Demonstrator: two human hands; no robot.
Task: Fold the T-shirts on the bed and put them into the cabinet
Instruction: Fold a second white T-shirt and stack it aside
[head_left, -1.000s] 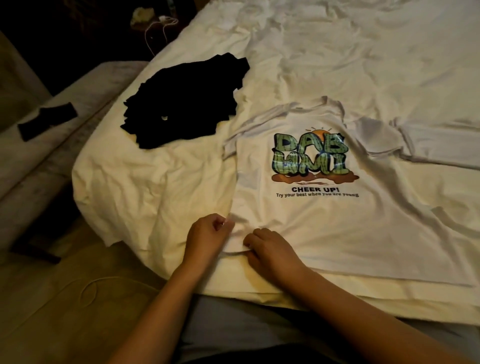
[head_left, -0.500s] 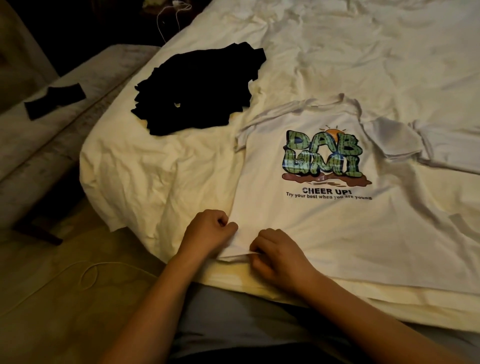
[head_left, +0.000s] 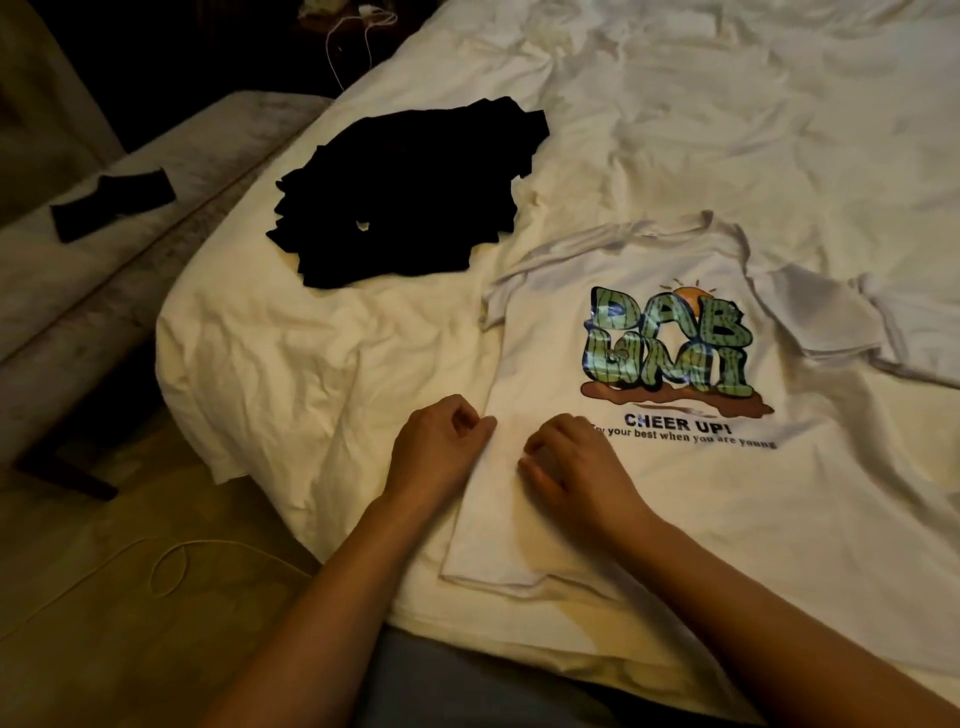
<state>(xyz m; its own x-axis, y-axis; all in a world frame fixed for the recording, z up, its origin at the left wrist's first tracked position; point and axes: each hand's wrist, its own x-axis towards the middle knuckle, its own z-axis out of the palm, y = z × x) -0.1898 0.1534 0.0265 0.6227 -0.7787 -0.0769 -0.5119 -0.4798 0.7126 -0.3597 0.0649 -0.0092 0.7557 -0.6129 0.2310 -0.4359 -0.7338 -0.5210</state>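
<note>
From the head camera, both forearms reach forward from the lower edge over the near side of the bed (head_left: 291, 364). A white T-shirt (head_left: 675, 509) with a green cartoon-letter print and the words "CHEER UP!" lies flat, print up, on the cream sheet, collar away from the person.

The left hand (head_left: 441, 449) sits at the shirt's left side edge, knuckles up, fingers curled with thumb and forefinger meeting on the fabric edge; it looks like a pinch on the shirt, though the light is dim. The right hand (head_left: 566, 467) rests on the shirt just beside it, fingers bent under and slightly blurred, so whether it holds cloth I cannot tell.

A crumpled black T-shirt (head_left: 410, 192) lies farther up the bed, well apart from both hands. A small black cloth (head_left: 114, 205) lies on the bench at left.
</note>
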